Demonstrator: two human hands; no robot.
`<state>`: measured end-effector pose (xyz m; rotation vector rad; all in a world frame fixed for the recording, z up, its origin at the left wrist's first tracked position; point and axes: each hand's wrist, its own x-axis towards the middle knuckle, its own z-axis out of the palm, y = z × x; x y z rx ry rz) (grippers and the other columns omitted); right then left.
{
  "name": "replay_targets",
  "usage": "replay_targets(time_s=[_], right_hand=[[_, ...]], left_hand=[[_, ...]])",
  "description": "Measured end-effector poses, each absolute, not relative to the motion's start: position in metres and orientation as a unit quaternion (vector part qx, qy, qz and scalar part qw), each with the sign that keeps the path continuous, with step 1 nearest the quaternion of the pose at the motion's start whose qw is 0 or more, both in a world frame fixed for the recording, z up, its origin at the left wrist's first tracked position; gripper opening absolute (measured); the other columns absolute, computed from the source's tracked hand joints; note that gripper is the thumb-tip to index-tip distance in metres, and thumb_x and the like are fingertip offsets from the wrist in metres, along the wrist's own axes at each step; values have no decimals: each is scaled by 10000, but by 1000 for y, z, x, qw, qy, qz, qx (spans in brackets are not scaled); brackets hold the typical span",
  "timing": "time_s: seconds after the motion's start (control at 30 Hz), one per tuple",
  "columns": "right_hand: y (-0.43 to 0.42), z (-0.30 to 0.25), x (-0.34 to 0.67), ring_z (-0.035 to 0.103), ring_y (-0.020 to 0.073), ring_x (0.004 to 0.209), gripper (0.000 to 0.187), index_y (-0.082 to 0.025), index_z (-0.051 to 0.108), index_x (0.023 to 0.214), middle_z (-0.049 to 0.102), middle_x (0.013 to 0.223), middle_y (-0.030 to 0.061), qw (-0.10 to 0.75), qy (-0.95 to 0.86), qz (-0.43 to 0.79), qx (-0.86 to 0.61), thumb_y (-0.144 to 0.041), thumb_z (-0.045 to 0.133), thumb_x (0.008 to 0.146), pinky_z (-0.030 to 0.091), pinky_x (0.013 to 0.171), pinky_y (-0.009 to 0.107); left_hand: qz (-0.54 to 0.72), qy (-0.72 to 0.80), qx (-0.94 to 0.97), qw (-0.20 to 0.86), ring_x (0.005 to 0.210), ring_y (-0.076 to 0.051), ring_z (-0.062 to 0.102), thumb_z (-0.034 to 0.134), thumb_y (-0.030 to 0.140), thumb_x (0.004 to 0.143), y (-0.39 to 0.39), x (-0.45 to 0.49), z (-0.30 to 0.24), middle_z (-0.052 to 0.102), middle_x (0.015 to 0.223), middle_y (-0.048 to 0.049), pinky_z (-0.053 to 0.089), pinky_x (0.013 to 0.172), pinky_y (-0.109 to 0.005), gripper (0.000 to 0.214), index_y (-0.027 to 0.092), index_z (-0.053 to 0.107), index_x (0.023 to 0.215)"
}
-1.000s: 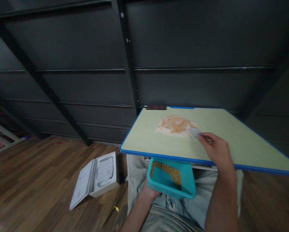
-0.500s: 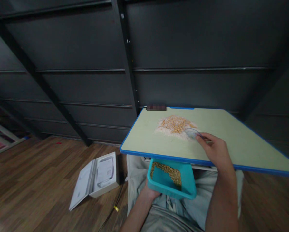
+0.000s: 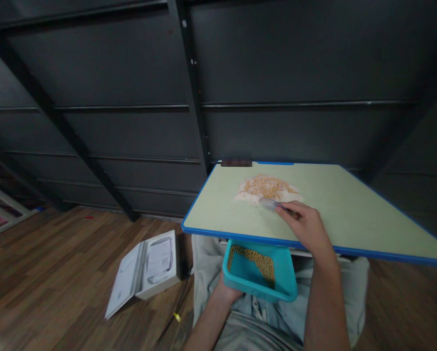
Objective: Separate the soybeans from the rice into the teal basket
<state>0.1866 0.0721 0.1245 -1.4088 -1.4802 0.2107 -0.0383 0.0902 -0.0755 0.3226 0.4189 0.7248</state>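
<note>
My right hand (image 3: pixel 304 224) grips the handle of a small, see-through spoon (image 3: pixel 268 203), whose bowl touches the near side of a pile. The pile mixes golden beans (image 3: pixel 265 185) with white, rice-like grains (image 3: pixel 248 198) and lies on a pale green tabletop. Below the table's front edge, my left hand (image 3: pixel 228 291) supports a turquoise plastic tub (image 3: pixel 286 273) by its left side, with the fingers partly hidden beneath it. Golden-brown beans (image 3: pixel 260 262) cover part of the tub's bottom, mostly to the left and back.
The pale green table (image 3: pixel 357 209) has a raised blue edge and stands near a dark panelled wall (image 3: pixel 294 63). On the wooden floor to the left lies an opened white box (image 3: pixel 160 263) with a packet inside. A dark cable (image 3: pixel 170 317) runs beside it.
My right hand has moved left and slightly nearer with the spoon, from the pile's right side to its near edge. My left hand and the tub stay in place.
</note>
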Motion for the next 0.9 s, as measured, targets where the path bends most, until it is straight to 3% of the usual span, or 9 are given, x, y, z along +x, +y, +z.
replay_targets(time_s=[0.43, 0.9], right_hand=[[66, 112, 213, 786, 355, 930, 361, -184, 879, 972, 853, 1023, 151, 526, -537, 18, -660, -477, 674, 917, 579, 850, 476], [72, 109, 212, 774, 342, 899, 407, -169, 871, 1001, 847, 1053, 168, 562, -499, -1, -659, -522, 688, 912, 581, 863, 478]], left_hand=[[347, 143, 174, 910, 1356, -296, 665, 585, 368, 930, 87, -38, -76, 873, 1113, -70, 411, 1249, -578, 295, 245, 850, 969], [343, 164, 179, 908, 1284, -283, 709, 503, 353, 964, 86, -37, -69, 886, 984, -49, 442, 1233, -560, 367, 264, 858, 931]])
